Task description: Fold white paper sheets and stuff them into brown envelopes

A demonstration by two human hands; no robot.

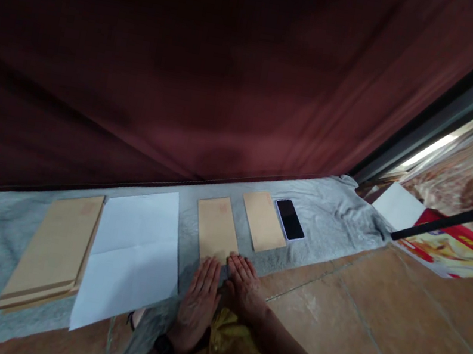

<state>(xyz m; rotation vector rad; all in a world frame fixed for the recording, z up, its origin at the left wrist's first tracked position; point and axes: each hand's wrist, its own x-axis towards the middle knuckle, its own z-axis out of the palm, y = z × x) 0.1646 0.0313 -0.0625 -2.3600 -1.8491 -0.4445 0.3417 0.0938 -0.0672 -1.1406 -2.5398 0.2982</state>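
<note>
A tan paper envelope (217,226) lies flat on the grey cloth in front of me. My left hand (199,296) rests on its near end, fingers stretched out side by side. Close beside it, my right hand (246,286) lies flat with its fingertips at the envelope's near right corner. Neither hand grips anything. To the right is a second tan envelope (264,221). On the left are a white sheet of paper (131,262) with a crease across it and a stack of tan envelopes (55,243).
A phone (290,219) with a dark screen lies right of the second envelope. The grey cloth (334,211) runs along a dark red curtain (234,80). Tiled floor (343,322) lies nearer me. A black bar (460,217) and a red printed sheet (463,254) are at right.
</note>
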